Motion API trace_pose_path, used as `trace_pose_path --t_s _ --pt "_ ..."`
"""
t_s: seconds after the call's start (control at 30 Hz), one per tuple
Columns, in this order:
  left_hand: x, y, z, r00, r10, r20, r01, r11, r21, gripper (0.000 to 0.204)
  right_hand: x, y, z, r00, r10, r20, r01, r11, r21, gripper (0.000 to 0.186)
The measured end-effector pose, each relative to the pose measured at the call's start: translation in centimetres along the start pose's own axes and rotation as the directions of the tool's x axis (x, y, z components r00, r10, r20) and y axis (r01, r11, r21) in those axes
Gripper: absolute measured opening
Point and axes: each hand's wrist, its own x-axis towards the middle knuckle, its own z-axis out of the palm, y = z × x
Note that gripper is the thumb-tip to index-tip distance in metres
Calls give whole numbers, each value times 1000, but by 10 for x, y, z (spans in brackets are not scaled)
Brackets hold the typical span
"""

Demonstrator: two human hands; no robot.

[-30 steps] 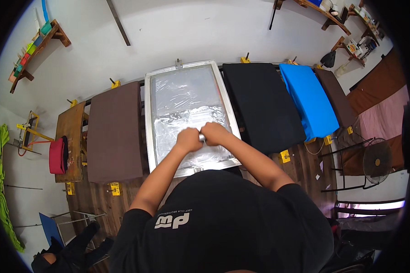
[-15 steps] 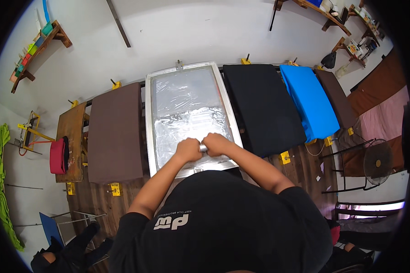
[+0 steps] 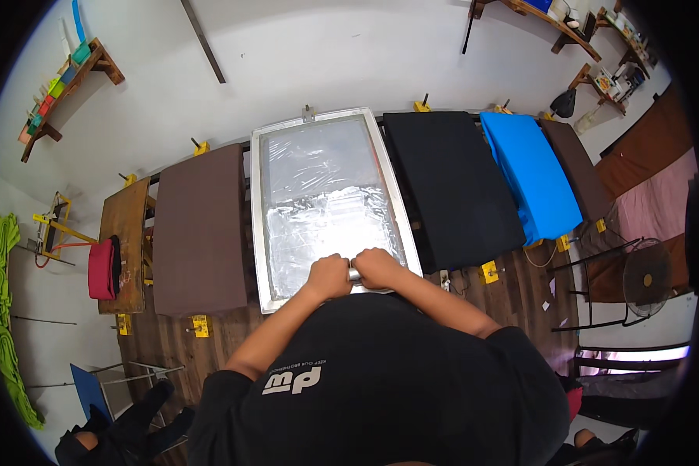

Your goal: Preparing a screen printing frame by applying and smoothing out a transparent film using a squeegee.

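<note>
A screen-printing frame (image 3: 257,233) with a pale metal rim lies in front of me, its mesh (image 3: 318,159) crossed by shiny, wrinkled clear film. At its near end, both fists close round the silver handle of a squeegee (image 3: 356,275). My left hand (image 3: 331,276) grips the handle's left side, and my right hand (image 3: 378,268) grips its right side, close beside the left. Fingers and body hide most of the squeegee, including its blade. The near rim is partly covered by my black shirt.
To the frame's left are a brown cloth-covered board (image 3: 200,225) and a bare wooden board (image 3: 123,233) with a red bundle (image 3: 104,269). Black (image 3: 454,186) and blue (image 3: 532,175) cloth-covered boards stand to its right. A fan (image 3: 646,278) is farther right. Another person (image 3: 132,423) sits lower left.
Both hands have drawn the squeegee toward my body, down to the frame's near end. The frame and the boards stay in place.
</note>
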Motion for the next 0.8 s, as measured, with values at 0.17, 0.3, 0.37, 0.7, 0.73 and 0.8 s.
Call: trace_pose_path --t_s 0.17,0.3,0.37,0.7,0.73,0.8 --pt "33 -15 -21 993 -120 11 120 993 6 25 40 20 -29 1000 -1 15 1 1000 -1 25" --pt "55 -27 -9 971 -32 -237 47 997 56 19 60 40 -5 984 -5 -179 -3 999 -42 18" --pt "42 -25 7 968 58 -244 -38 996 84 17 46 35 20 937 -47 -346 36 999 -37 12" --pt "39 -10 -37 995 -54 78 49 997 65 22 37 22 -29 1000 25 -9 -25 999 39 30" --pt "46 -15 -38 998 -55 13 54 998 45 22 45 26 -31 997 30 -66 -28 999 24 26" --pt "58 -22 -25 996 -19 -91 26 997 73 22 61 44 -18 974 32 -225 -30 999 12 19"
